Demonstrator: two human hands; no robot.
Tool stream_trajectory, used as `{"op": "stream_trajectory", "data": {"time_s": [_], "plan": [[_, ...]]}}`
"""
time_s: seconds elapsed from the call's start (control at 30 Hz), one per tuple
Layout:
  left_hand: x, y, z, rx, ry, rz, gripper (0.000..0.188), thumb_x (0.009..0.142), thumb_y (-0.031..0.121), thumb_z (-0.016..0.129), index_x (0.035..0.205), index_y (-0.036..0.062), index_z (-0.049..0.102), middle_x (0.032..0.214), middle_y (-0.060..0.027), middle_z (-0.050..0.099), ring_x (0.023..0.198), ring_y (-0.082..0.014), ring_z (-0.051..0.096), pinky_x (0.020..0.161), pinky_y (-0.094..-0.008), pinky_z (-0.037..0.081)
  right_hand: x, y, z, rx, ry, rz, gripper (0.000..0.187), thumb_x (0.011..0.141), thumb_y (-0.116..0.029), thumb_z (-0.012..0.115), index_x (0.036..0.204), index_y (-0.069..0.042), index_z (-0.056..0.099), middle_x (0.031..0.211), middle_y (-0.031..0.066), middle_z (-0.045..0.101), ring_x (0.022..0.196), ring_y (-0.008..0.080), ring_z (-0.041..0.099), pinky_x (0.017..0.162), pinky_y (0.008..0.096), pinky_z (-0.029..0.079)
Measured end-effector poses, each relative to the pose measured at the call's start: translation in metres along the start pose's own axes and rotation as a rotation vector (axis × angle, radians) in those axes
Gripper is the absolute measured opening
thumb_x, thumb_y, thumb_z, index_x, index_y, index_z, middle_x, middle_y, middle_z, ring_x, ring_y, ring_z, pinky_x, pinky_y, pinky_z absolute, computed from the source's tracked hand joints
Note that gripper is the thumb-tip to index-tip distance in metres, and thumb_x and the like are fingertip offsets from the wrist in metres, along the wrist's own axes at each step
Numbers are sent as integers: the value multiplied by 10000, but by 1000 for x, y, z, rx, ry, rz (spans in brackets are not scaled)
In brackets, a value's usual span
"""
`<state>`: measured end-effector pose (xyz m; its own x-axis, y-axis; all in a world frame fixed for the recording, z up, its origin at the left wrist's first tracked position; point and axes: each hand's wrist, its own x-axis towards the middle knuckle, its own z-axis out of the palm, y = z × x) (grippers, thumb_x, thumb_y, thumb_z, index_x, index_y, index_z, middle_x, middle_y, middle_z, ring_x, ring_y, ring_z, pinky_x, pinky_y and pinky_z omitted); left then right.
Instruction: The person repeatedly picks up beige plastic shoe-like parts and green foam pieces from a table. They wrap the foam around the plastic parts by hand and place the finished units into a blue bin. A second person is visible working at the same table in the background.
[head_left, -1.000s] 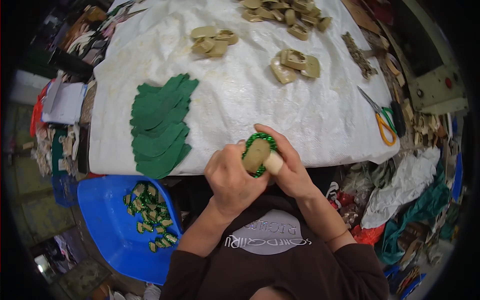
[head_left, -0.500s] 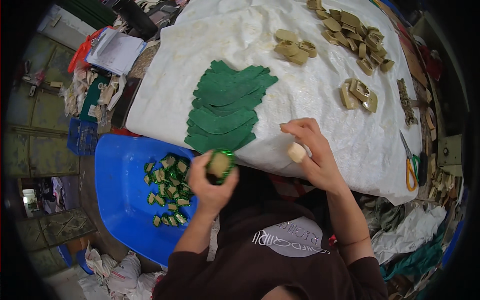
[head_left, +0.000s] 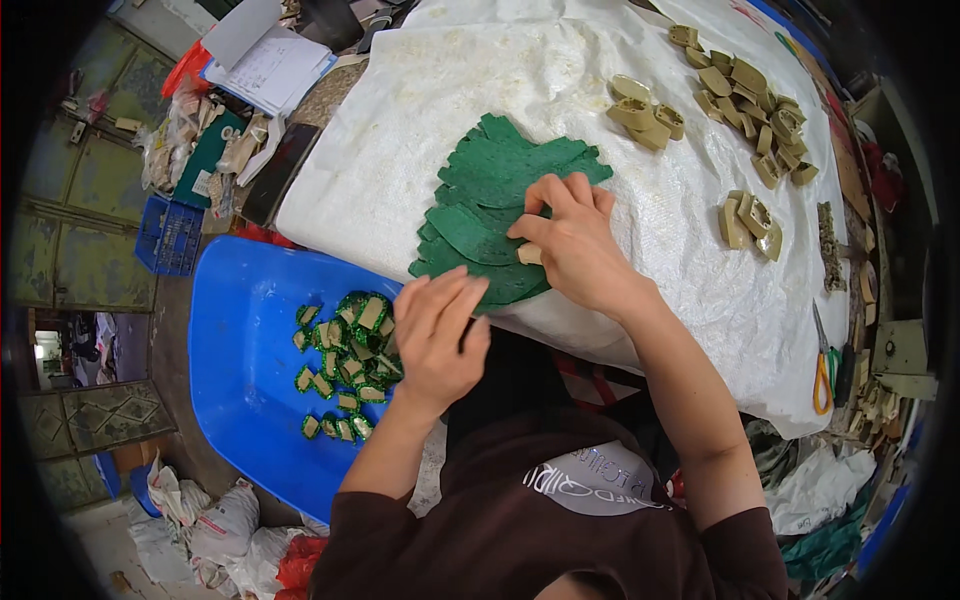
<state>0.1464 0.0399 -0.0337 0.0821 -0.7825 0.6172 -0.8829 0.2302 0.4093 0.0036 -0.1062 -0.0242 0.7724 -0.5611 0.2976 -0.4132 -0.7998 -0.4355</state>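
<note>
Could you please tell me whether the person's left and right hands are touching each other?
Apart. The head view shows a plain gap between the left hand and the right hand, with the green pieces visible between them.

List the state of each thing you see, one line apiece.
Left hand: open, fingers spread, nothing seen in it.
Right hand: fingers bent over the green pieces; whether it grips one is unclear.
Green pieces: flat, overlapping.
Blue basin: open-topped, partly filled.
Green-trimmed pieces: heaped in the basin.
Tan pieces: loose, in separate clusters.
White cover: spread, wrinkled.
</note>
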Motion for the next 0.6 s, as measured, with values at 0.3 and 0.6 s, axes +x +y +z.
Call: {"op": "stream_trajectory", "data": {"time_s": [0.3, 0.6], "plan": [[1, 17, 10, 111, -81, -81, 389, 834, 86, 530, 1192, -65, 541, 1087, -184, 625, 1009, -331, 607, 999, -448, 342, -56, 33, -29, 642, 457, 190, 239, 762, 63, 579, 970, -50, 610, 1068, 102, 533, 1012, 277, 492, 916, 345, 385], [36, 93, 58, -1397, -295, -853, 418, 1016, 234, 343, 1303, -48, 456, 764, -34, 573, 617, -64, 470, 537, -196, 365, -115, 22, -87, 170, 261, 24, 381, 622, 78, 609, 975, -65, 605, 1060, 99, 555, 1007, 321, 503, 875, 414, 411]]}}
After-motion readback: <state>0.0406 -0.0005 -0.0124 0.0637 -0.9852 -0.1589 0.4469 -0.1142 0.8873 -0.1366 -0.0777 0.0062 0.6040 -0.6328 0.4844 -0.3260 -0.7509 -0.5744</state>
